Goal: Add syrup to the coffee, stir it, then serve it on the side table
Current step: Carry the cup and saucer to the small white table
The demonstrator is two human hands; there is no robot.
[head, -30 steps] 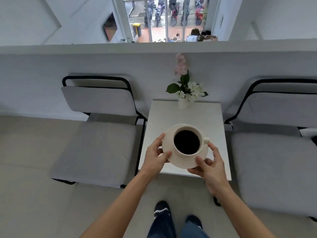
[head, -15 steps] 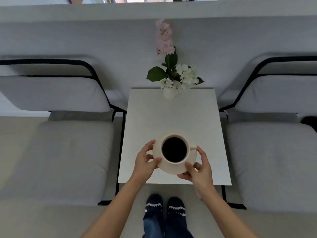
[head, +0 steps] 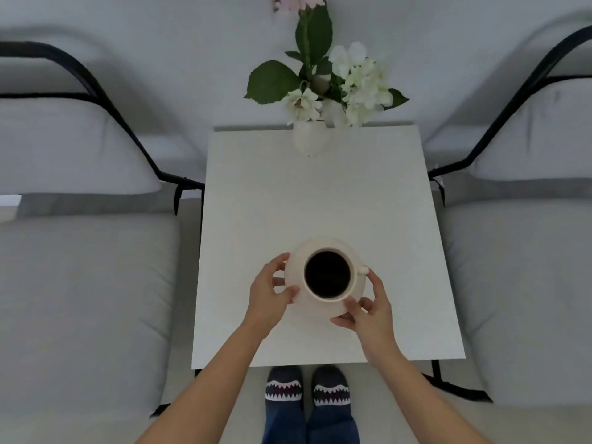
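A cream cup of black coffee (head: 326, 274) stands on a matching saucer (head: 296, 270), its handle pointing right. Both are over the near middle of the white square side table (head: 320, 200). My left hand (head: 272, 291) grips the saucer's left rim with thumb on top. My right hand (head: 368, 307) holds the saucer's right front rim. Whether the saucer touches the tabletop I cannot tell.
A small white vase with white and pink flowers (head: 310, 136) stands at the table's far edge. Grey cushioned chairs with black frames flank the table, left (head: 83, 283) and right (head: 519, 283). My socked feet (head: 307, 386) are at the table's near edge.
I have stepped closer and leaned over the table. Both hands have carried the cup and saucer forward and lower, over the tabletop.
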